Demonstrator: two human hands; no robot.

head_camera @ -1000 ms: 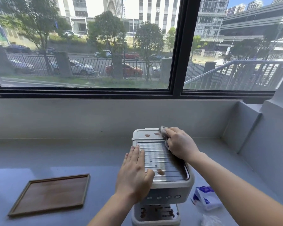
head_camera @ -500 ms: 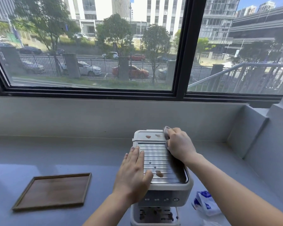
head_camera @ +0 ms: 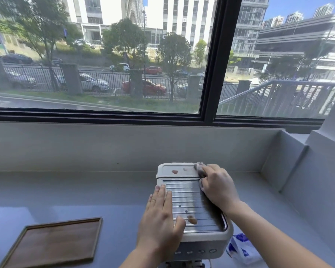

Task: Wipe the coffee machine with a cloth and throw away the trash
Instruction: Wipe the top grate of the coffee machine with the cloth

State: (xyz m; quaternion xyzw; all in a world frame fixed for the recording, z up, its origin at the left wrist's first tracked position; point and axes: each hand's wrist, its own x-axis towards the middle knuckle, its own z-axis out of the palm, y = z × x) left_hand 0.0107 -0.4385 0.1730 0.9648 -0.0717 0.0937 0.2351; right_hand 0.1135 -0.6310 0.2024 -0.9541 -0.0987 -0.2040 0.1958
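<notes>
Grey surface (head_camera: 66,190), coffee machine (head_camera: 207,238): your flat left hand (head_camera: 161,215) is steadying its top, right hand (head_camera: 217,186) gripping the cloth (head_camera: 200,168); hurrying could smear the stains (head_camera: 174,171).

Bright window (head_camera: 104,55) daylight; edges warped, slight blur.

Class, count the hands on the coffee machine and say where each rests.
2. The left hand lies flat on the near left of the coffee machine's top; the right hand holds a cloth against its far right corner. No other is visible.
</notes>
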